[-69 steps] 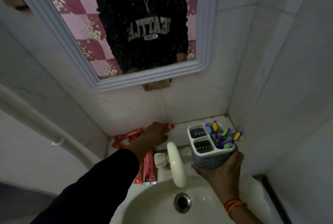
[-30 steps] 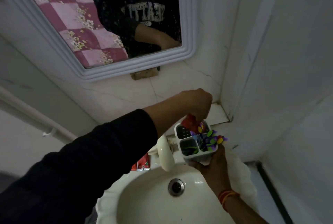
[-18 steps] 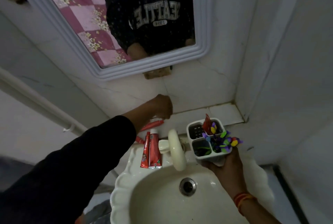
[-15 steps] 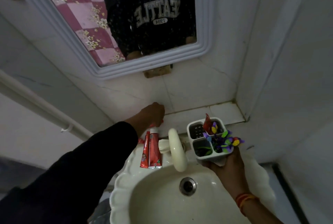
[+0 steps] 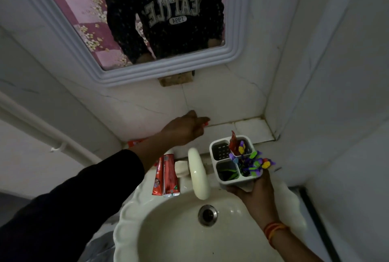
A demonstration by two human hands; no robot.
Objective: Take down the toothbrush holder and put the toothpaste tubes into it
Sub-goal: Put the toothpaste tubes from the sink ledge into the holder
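1. From the head view I see my right hand (image 5: pixel 252 193) cupped under the toothbrush holder (image 5: pixel 234 161), fingers clenched around its base, keeping it upright above the right rim of the sink (image 5: pixel 130 215).
2. The holder is a white box split into four compartments. A red toothpaste tube (image 5: pixel 233 142) stands in the far right compartment, its crimped end poking above the rim.
3. Toothbrushes with purple, green and yellow parts (image 5: pixel 253 161) fan out of the near right compartment toward the right wall.
4. The far left compartment shows a slotted floor. The near left one has something green at the bottom that I cannot make out.
5. My left hand (image 5: pixel 183 128) is stretched to the tiled ledge (image 5: pixel 250 128) behind the sink, fingers closed over another red tube (image 5: pixel 137 142) that lies along the ledge against the wall. Its ends show at the fingertips and beyond the forearm.
6. Two more red tubes (image 5: pixel 167 174) lie side by side on the sink's back rim, caps toward the wall, just left of the cream tap (image 5: pixel 197 174).
7. The drain (image 5: pixel 208 215) sits in the basin below the tap spout.
8. A white-framed mirror (image 5: pixel 134 72) hangs on the wall above the ledge.
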